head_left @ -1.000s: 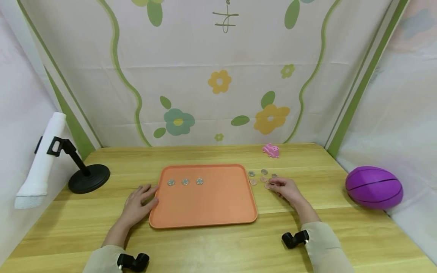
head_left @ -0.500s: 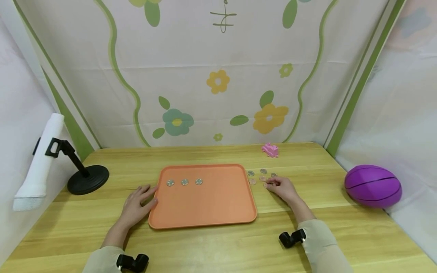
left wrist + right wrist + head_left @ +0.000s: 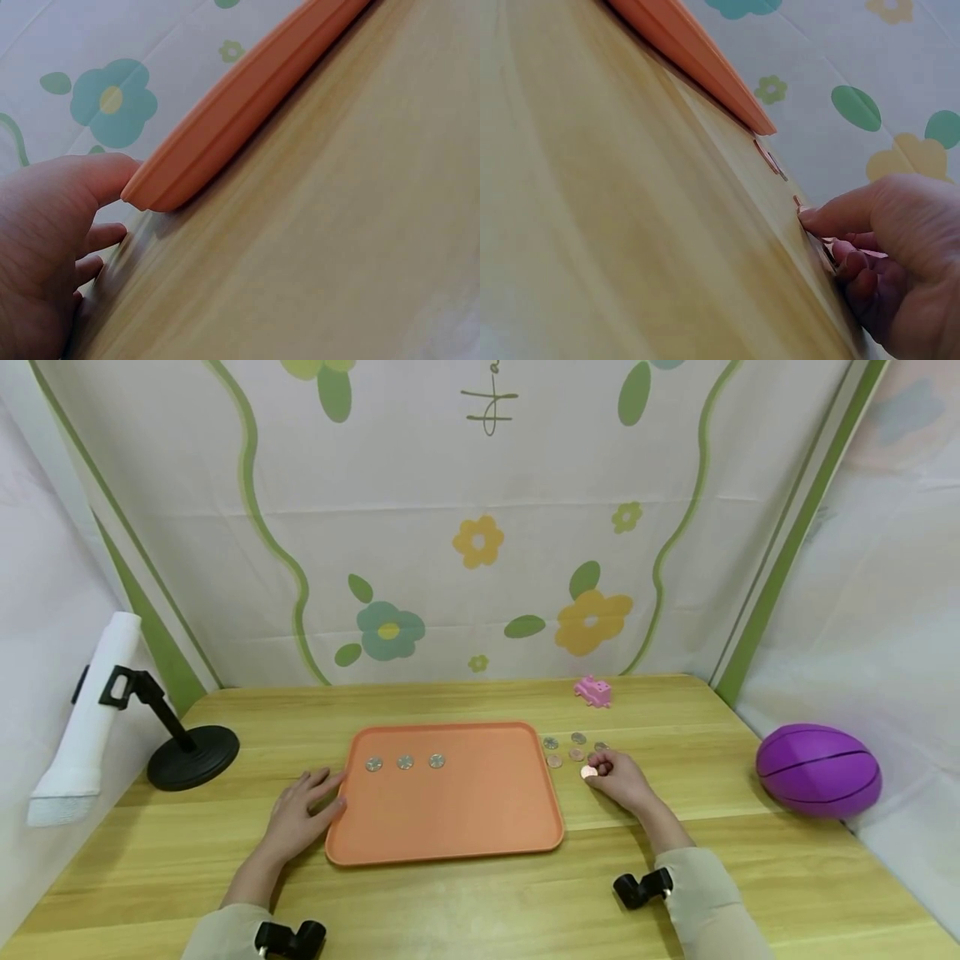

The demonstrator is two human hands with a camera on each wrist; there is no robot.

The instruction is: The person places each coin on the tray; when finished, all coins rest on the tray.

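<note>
Three silver coins [image 3: 405, 762] lie in a row near the far left of the orange tray [image 3: 450, 810]. My left hand [image 3: 295, 818] rests on the table at the tray's left edge, its fingers relaxed. The thumb touches the tray's rim [image 3: 217, 120] in the left wrist view. To the right of the tray, my right hand [image 3: 625, 782] pinches a copper coin [image 3: 588, 772], which is tilted and catches the light. Beside those fingertips lie several loose coins, among them a copper coin [image 3: 554, 762] and a silver coin [image 3: 578, 737]. My right fingers partly hide some of them.
A pink toy [image 3: 594, 692] sits at the back of the wooden table [image 3: 450, 902]. On the right is a purple ball [image 3: 819, 770]. At the left, a white microphone-shaped object [image 3: 90, 718] is clipped to a black stand [image 3: 193, 757]. A flowered cloth [image 3: 420, 568] hangs behind.
My right fingers have shifted slightly left, and the copper coin at their tips has tilted up and turned bright. The left hand and the coins on the tray stay in place.
</note>
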